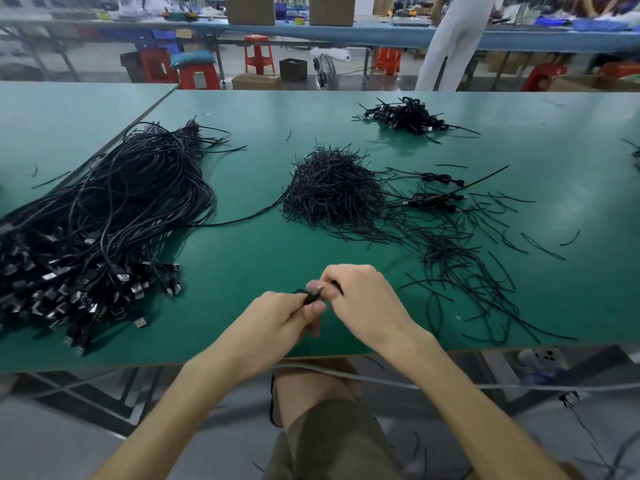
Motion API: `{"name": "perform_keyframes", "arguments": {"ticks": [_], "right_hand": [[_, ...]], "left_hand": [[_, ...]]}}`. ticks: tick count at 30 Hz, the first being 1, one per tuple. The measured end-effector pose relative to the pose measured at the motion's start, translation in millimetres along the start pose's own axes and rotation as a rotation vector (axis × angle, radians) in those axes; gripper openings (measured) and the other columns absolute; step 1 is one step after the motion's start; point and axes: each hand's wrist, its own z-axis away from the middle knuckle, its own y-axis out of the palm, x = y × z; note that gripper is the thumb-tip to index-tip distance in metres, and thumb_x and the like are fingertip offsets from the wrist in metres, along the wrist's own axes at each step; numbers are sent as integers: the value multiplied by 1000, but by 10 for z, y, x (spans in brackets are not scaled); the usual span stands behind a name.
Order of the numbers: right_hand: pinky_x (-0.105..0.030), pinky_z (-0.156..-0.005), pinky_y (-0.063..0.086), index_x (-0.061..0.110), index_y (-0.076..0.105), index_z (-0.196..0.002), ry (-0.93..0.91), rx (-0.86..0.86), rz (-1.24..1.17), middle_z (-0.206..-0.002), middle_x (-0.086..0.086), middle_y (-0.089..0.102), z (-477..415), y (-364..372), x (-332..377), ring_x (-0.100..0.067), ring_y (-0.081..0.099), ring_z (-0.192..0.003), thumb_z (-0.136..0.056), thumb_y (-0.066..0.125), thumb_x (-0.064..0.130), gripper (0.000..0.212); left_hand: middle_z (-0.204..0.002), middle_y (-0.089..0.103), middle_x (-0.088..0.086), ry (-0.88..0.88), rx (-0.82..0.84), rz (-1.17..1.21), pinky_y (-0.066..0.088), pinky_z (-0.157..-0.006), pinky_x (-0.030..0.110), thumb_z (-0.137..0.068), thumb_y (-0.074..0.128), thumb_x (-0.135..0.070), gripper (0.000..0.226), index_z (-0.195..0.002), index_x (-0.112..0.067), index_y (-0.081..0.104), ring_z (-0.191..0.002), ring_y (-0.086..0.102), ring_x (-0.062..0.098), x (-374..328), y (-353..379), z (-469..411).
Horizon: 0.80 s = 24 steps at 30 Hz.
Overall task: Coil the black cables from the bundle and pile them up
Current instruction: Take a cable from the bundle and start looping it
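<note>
Judged to be mid-coil on 1 black cable point(313, 295), or close to finishing it. Pinching its plug end with the left hand point(277, 318), fingers and thumb curled round it. Holding what looks like a small loop with the right hand point(363, 303), fingers likewise curled on the cable. Held directly between the 2 hands, touching both, just above the near edge of the green table point(242, 271). Hard to count the turns: mostly hidden inside the fingers.

Next, probably: finishing the winding, taking 1 from the heap of ties point(332, 188) at mid-table, binding the coil, then setting it with the finished ones. Calls for keeping the loops pinched in 1 hand while reaching forward with the other.

Well apart from the hands: the bundle point(104, 220) at left, 2 coiled cables point(433, 199) just right of the ties, and the far pile point(405, 116).
</note>
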Motion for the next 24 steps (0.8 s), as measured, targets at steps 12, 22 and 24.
{"name": "perform_keyframes", "arguments": {"ticks": [12,22,24], "right_hand": [[-15,-39,38,19,68,-88,43,82,-495,-69,-5,69,71,-115,210,-19,66,-50,-107,51,25,26],[-26,-61,55,32,67,-72,51,9,-483,-64,2,71,118,192,185,-18,63,-45,-100,64,33,28],[-33,-66,57,33,66,-71,54,-11,-433,-62,3,70,108,230,184,-16,62,-44,-99,64,35,28]], "left_hand": [[-133,67,-15,-65,-183,775,41,-103,17,-101,42,-48,47,-135,-24,63,-123,60,0,-9,100,-95],[-88,68,7,-113,-302,1479,60,-78,35,-103,46,-34,34,-94,-9,67,-119,66,35,28,207,-140],[-87,66,6,-103,-307,1479,59,-77,34,-104,44,-34,33,-90,-11,63,-122,64,35,53,225,-139]]}}
